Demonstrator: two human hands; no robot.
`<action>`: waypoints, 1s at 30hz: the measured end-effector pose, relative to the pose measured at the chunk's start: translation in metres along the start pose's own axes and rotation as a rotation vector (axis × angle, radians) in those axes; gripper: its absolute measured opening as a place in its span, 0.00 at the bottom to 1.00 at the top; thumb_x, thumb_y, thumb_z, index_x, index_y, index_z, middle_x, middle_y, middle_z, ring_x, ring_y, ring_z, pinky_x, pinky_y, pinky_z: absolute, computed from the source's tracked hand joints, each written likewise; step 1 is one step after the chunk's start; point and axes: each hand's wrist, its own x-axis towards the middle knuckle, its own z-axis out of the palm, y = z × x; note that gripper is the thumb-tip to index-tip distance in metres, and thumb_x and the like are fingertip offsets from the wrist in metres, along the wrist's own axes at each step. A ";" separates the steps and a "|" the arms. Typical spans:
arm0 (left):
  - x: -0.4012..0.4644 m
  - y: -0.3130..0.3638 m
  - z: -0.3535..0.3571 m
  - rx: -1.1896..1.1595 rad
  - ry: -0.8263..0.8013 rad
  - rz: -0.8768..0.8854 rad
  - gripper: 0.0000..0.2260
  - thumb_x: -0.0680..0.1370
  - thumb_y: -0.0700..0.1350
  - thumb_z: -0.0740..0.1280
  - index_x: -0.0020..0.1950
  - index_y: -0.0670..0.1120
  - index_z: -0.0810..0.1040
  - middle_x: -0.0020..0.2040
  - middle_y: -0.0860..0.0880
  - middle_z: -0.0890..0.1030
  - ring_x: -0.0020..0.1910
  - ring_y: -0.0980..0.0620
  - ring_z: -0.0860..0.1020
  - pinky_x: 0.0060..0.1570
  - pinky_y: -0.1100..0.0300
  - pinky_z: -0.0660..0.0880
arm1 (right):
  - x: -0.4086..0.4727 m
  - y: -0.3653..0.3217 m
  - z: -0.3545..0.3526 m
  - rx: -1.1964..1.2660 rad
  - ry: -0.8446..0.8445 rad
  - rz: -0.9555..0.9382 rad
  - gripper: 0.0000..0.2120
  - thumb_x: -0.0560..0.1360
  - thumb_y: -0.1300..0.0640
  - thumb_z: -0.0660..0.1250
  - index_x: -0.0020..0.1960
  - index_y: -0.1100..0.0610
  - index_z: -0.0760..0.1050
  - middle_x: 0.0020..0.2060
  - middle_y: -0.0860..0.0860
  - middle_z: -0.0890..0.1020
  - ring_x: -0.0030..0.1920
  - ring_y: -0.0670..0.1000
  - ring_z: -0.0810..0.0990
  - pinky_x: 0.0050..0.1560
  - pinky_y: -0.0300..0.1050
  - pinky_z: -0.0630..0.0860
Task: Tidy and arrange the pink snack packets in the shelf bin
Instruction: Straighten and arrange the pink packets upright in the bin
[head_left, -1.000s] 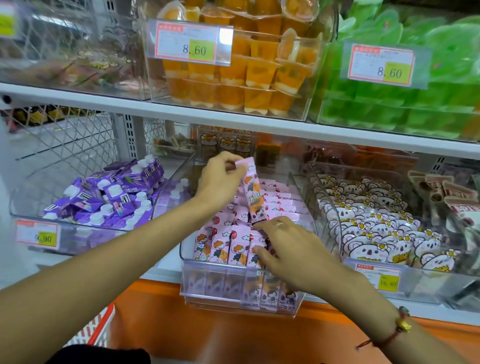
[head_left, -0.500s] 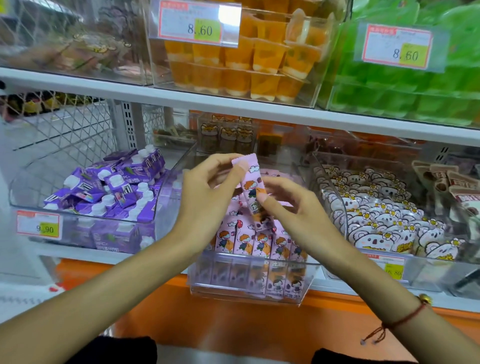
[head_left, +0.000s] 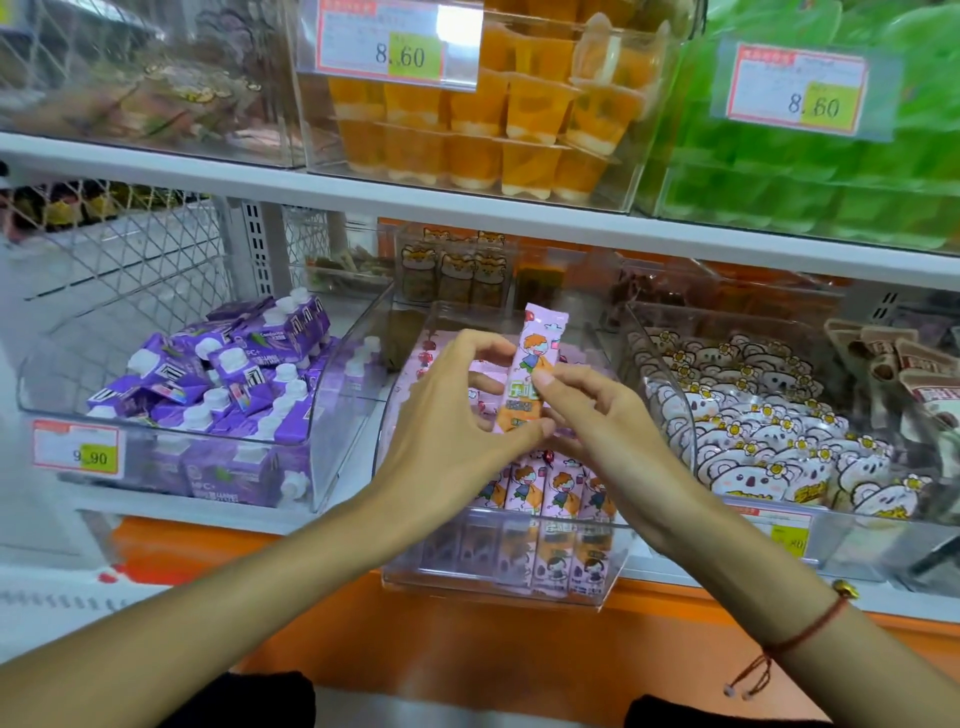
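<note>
One pink snack packet (head_left: 530, 364) with a cartoon child stands upright above the clear shelf bin (head_left: 498, 587). My left hand (head_left: 457, 415) grips its lower part from the left, thumb under its bottom edge. From the right, my right hand (head_left: 592, 410) pinches the same packet at mid-height with thumb and forefinger. Below the hands, a row of pink packets (head_left: 550, 488) stands upright along the bin's front wall. More pink packets lie flat further back, mostly hidden by my hands.
Purple spouted pouches (head_left: 218, 384) fill the bin on the left. White koala packets (head_left: 769, 436) fill the bin on the right. Orange jelly cups (head_left: 493, 130) and green jelly cups (head_left: 810, 171) sit in bins on the shelf above. An orange base panel (head_left: 363, 613) runs below.
My right hand rose from the front row of packets to the lifted packet and now pinches it. The packet has turned more upright between both hands. The camera moved closer.
</note>
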 end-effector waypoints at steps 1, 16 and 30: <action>0.000 -0.001 -0.001 -0.005 -0.005 -0.003 0.21 0.69 0.49 0.76 0.57 0.56 0.71 0.56 0.62 0.75 0.50 0.63 0.75 0.42 0.63 0.77 | 0.000 0.001 0.000 0.001 0.006 -0.003 0.15 0.77 0.55 0.66 0.60 0.60 0.74 0.37 0.48 0.83 0.36 0.45 0.83 0.41 0.35 0.80; -0.001 -0.005 -0.001 0.206 0.008 0.150 0.19 0.72 0.48 0.74 0.59 0.54 0.73 0.59 0.60 0.72 0.58 0.64 0.71 0.54 0.72 0.68 | 0.000 -0.004 -0.004 -0.027 0.098 -0.222 0.13 0.74 0.61 0.70 0.57 0.57 0.75 0.52 0.52 0.83 0.51 0.47 0.83 0.47 0.35 0.79; 0.009 0.008 -0.012 -0.577 -0.227 -0.505 0.10 0.79 0.49 0.65 0.54 0.48 0.83 0.46 0.51 0.86 0.42 0.59 0.84 0.36 0.69 0.78 | 0.001 -0.007 -0.009 -0.149 0.080 -0.140 0.11 0.74 0.51 0.69 0.51 0.57 0.78 0.39 0.54 0.83 0.35 0.44 0.79 0.35 0.36 0.77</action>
